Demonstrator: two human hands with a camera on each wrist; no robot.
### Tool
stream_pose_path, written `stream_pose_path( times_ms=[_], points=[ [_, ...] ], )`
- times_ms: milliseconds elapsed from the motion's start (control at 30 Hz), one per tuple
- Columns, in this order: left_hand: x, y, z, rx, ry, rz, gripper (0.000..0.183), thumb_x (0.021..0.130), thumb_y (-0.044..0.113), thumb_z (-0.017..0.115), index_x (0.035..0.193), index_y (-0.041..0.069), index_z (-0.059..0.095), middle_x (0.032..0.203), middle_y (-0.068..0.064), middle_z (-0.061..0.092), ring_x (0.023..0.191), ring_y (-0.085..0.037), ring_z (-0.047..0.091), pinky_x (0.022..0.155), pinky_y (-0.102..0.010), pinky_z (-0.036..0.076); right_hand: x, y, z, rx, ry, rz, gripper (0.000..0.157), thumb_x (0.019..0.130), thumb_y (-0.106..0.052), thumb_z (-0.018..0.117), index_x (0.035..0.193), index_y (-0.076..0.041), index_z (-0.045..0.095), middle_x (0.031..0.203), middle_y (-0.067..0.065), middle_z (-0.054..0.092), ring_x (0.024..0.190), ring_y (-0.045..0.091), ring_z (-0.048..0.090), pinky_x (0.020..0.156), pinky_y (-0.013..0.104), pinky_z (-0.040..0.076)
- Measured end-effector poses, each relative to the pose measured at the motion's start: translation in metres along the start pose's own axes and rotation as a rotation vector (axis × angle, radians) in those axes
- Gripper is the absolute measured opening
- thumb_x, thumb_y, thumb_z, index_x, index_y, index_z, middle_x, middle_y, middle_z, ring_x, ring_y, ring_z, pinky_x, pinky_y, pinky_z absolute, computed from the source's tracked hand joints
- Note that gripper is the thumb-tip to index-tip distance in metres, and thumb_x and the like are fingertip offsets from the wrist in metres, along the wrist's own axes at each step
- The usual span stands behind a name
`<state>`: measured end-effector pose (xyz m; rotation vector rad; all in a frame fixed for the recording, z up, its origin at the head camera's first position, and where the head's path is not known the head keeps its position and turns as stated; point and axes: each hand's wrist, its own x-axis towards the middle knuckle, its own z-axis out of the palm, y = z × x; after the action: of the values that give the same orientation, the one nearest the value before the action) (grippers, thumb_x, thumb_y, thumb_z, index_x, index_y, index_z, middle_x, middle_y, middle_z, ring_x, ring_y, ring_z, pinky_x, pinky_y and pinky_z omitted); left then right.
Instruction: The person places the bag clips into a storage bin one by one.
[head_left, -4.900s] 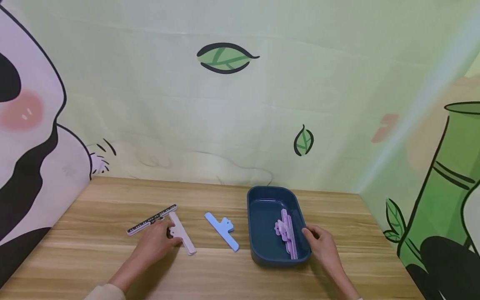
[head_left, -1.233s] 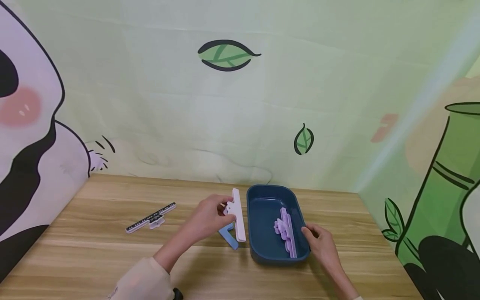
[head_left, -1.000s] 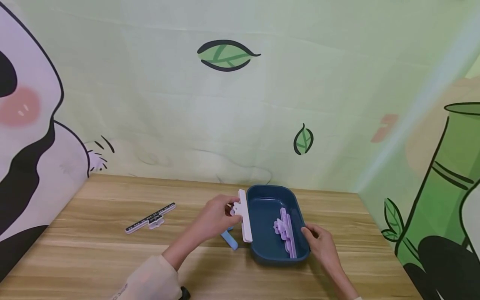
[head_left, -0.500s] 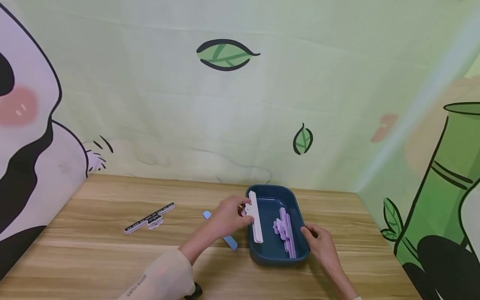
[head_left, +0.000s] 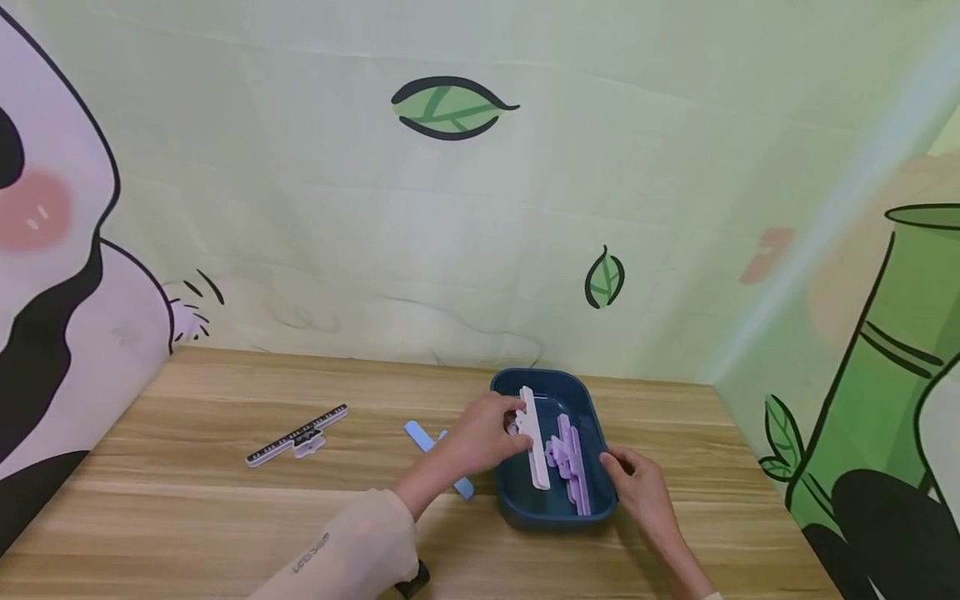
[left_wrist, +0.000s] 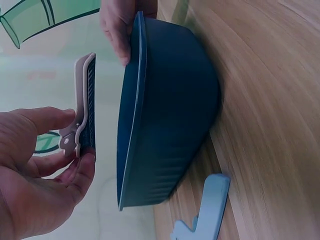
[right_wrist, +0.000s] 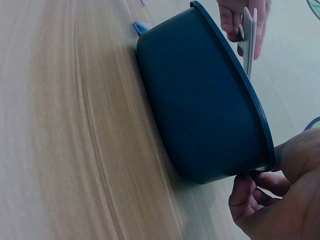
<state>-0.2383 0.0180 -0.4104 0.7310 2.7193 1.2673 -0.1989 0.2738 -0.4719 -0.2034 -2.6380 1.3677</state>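
Observation:
My left hand (head_left: 491, 429) pinches a pale bag clip (head_left: 536, 442) by its handle, thumb on one side and fingers on the other. In the left wrist view the clip (left_wrist: 86, 105) hangs above the rim of a dark blue basin (head_left: 555, 525). A lavender clip (head_left: 577, 467) lies inside the basin on the right. My right hand (head_left: 645, 492) grips the basin's right rim between thumb and fingers, as the right wrist view also shows. Partly behind my left forearm, a light blue clip (head_left: 420, 435) lies on the table.
Farther left on the wooden table (head_left: 187, 517) lies a clip with a black-and-white patterned bar (head_left: 296, 435). A printed cloth backdrop (head_left: 300, 208) stands along the table's back edge.
My left hand has picked up the pale clip from the table and carried it right, past the blue clip and over the basin's left rim. The right hand stays on the basin.

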Motion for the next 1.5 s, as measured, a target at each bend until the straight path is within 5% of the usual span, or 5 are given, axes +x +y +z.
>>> stream_pose_path(
  times_ms=[433,967,1500],
  points=[
    [0.011,0.009,0.015,0.076,-0.054,-0.073,0.049,0.092,0.019,0.079,0.133,-0.004,0.065,0.127,-0.022,0.062,0.103,-0.026,0.059,0.099,-0.04,0.054,0.001,0.001,0.001,0.009,0.005,-0.003,0.027,0.103,-0.011,0.063,0.12,0.009,0.071,0.111,0.02,0.072,0.097,0.025,0.063,0.079,0.024,0.051],
    [0.023,0.013,0.034,0.179,-0.126,-0.14,0.048,0.094,0.02,0.076,0.136,-0.001,0.064,0.133,-0.021,0.059,0.106,-0.025,0.06,0.096,-0.039,0.056,0.002,0.003,-0.001,0.008,0.007,-0.016,0.027,0.103,-0.01,0.063,0.119,0.01,0.07,0.111,0.02,0.072,0.097,0.025,0.063,0.079,0.024,0.051],
    [0.032,0.009,0.048,0.372,-0.138,-0.115,0.043,0.094,0.023,0.077,0.13,0.001,0.068,0.122,-0.018,0.064,0.101,-0.024,0.06,0.094,-0.038,0.057,0.002,0.003,0.0,-0.008,0.009,-0.022,0.028,0.103,-0.011,0.063,0.12,0.01,0.071,0.114,0.022,0.072,0.101,0.028,0.064,0.085,0.031,0.053]
  ],
)
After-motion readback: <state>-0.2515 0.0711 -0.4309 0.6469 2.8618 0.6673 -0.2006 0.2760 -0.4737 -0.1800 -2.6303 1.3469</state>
